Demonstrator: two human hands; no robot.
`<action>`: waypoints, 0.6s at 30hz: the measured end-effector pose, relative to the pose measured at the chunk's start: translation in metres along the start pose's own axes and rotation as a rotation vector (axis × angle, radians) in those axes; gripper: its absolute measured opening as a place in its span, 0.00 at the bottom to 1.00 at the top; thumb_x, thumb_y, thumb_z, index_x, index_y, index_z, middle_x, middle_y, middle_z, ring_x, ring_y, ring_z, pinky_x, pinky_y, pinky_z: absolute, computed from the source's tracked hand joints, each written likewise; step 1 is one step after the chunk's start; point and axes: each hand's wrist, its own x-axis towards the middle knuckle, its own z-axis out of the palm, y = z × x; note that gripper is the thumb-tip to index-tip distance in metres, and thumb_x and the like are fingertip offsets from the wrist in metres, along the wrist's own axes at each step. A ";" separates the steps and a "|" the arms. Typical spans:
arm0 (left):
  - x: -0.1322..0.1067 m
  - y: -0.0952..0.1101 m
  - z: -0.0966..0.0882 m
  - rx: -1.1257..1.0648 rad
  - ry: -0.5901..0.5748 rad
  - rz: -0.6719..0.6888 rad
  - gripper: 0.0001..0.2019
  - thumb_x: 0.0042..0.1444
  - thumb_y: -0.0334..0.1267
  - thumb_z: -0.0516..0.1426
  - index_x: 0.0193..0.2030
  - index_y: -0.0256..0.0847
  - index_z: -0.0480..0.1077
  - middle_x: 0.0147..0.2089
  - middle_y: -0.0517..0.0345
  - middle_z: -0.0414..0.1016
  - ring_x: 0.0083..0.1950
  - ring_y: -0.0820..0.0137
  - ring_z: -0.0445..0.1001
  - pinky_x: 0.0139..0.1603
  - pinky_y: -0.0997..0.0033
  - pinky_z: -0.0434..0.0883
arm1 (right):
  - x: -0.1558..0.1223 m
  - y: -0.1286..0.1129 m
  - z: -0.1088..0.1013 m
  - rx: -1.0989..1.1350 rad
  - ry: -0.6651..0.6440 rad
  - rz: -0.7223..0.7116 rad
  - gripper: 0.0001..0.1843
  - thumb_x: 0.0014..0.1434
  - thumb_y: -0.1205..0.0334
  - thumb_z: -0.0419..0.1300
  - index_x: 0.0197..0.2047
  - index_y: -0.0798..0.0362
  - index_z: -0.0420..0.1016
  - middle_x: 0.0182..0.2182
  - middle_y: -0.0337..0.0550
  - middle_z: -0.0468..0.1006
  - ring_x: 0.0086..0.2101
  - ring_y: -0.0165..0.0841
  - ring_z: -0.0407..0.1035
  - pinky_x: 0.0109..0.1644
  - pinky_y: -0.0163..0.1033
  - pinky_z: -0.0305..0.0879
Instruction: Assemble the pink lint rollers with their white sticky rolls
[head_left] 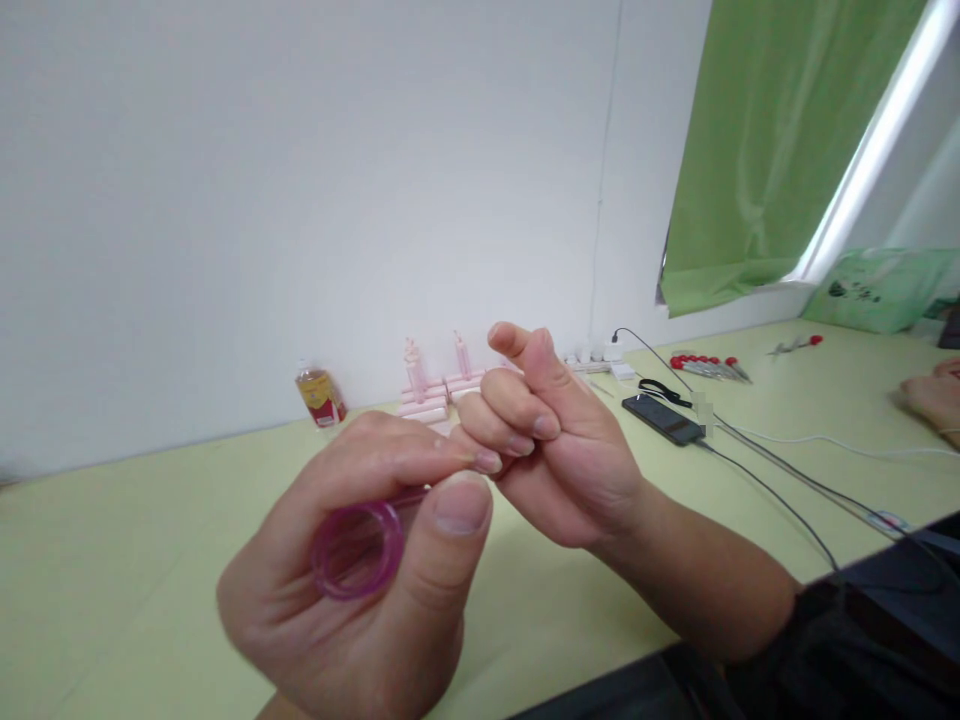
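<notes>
Tube (391, 550), translucent and pink-purple, held in the person's left hand (352, 580) above the near part of the desk (150, 560); its round, thick-rimmed end faces the viewer. The fingers wrap the tube, while the thumb and forefinger draw to a narrow pinch beyond it, and a thin edge of similar tint shows between them. The right hand (547, 450) is raised just beside the left fingertips, its lower fingers curled toward the palm and its upper digits lifted above them; whether it encloses anything cannot be told — the curled fingers hide the interior. A dark sleeve (832, 640) covers the right arm near the elbow. Along the far edge of the desk, against the wall (300, 180), stand a bottle (320, 395) with a yellow and red label, left of the middle, and, farther right, upright pink pieces (416, 372) beside pale pink blocks (424, 408), partly hidden by the hands. Toward the right edge lie a black phone (660, 418) with a dark cable (780, 512), a group of red-ended slender items (705, 366) and a white adapter (622, 371). Near the far right corner — below a green curtain (780, 140) — rests a green bag (877, 290); another person's hand (934, 395) appears at the right edge.
</notes>
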 end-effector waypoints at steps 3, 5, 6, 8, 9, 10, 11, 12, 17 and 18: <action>0.003 -0.001 0.001 0.085 0.179 0.090 0.03 0.59 0.37 0.64 0.41 0.47 0.77 0.35 0.61 0.80 0.34 0.68 0.78 0.40 0.60 0.76 | -0.001 0.002 0.000 0.006 0.029 -0.003 0.12 0.70 0.50 0.55 0.38 0.48 0.71 0.16 0.27 0.49 0.20 0.27 0.44 0.26 0.31 0.55; 0.005 -0.002 0.000 0.122 0.158 0.095 0.03 0.58 0.37 0.65 0.39 0.47 0.77 0.34 0.61 0.80 0.33 0.68 0.78 0.38 0.60 0.76 | -0.001 0.003 -0.002 0.016 0.045 -0.013 0.13 0.70 0.50 0.55 0.38 0.48 0.71 0.16 0.27 0.48 0.20 0.27 0.43 0.26 0.30 0.55; 0.007 -0.003 0.000 0.132 0.144 0.092 0.02 0.58 0.37 0.65 0.38 0.47 0.77 0.34 0.61 0.80 0.33 0.68 0.78 0.38 0.60 0.76 | -0.001 0.003 -0.003 0.026 0.051 -0.018 0.13 0.71 0.50 0.54 0.38 0.48 0.71 0.16 0.27 0.48 0.20 0.27 0.43 0.26 0.30 0.55; 0.008 -0.005 0.000 0.139 0.120 0.081 0.02 0.58 0.37 0.65 0.38 0.47 0.78 0.32 0.61 0.79 0.33 0.68 0.78 0.39 0.61 0.76 | -0.001 0.004 -0.005 0.056 0.053 -0.027 0.14 0.71 0.51 0.53 0.38 0.49 0.70 0.16 0.27 0.47 0.20 0.27 0.42 0.26 0.30 0.55; 0.008 -0.006 0.000 0.133 0.105 0.072 0.02 0.58 0.37 0.65 0.38 0.47 0.78 0.31 0.62 0.79 0.32 0.68 0.77 0.38 0.61 0.76 | 0.000 0.004 -0.007 0.070 0.055 -0.032 0.14 0.72 0.51 0.52 0.38 0.49 0.70 0.16 0.27 0.47 0.20 0.27 0.42 0.26 0.30 0.55; 0.008 -0.006 -0.001 0.115 0.083 0.062 0.01 0.58 0.38 0.65 0.37 0.46 0.78 0.30 0.62 0.78 0.31 0.68 0.77 0.37 0.61 0.76 | 0.001 0.004 -0.008 0.077 0.060 -0.037 0.14 0.71 0.50 0.53 0.38 0.49 0.70 0.16 0.27 0.47 0.20 0.27 0.42 0.26 0.30 0.55; 0.007 -0.007 -0.002 0.086 0.068 0.057 0.02 0.58 0.39 0.65 0.36 0.46 0.78 0.28 0.62 0.76 0.30 0.68 0.76 0.36 0.61 0.76 | 0.001 0.005 -0.009 0.076 0.070 -0.040 0.14 0.71 0.50 0.54 0.37 0.48 0.70 0.16 0.27 0.47 0.20 0.27 0.42 0.26 0.30 0.55; 0.005 -0.008 -0.004 0.053 0.049 0.041 0.04 0.58 0.40 0.65 0.36 0.45 0.77 0.26 0.61 0.75 0.28 0.69 0.75 0.34 0.62 0.76 | 0.002 0.005 -0.010 0.068 0.082 -0.045 0.13 0.70 0.49 0.55 0.37 0.48 0.70 0.16 0.27 0.47 0.20 0.27 0.42 0.27 0.30 0.56; -0.005 -0.017 -0.022 -0.098 -0.161 0.062 0.08 0.61 0.45 0.62 0.32 0.47 0.75 0.20 0.63 0.71 0.24 0.69 0.73 0.41 0.56 0.81 | 0.006 0.006 -0.013 0.021 0.119 -0.074 0.12 0.67 0.50 0.60 0.37 0.47 0.69 0.16 0.26 0.47 0.20 0.27 0.44 0.27 0.31 0.57; -0.006 -0.019 -0.026 -0.097 -0.211 0.067 0.08 0.61 0.46 0.62 0.33 0.47 0.75 0.19 0.64 0.70 0.23 0.69 0.73 0.45 0.52 0.81 | 0.007 0.007 -0.013 0.018 0.128 -0.073 0.11 0.67 0.50 0.60 0.36 0.47 0.69 0.16 0.26 0.47 0.20 0.27 0.44 0.27 0.31 0.57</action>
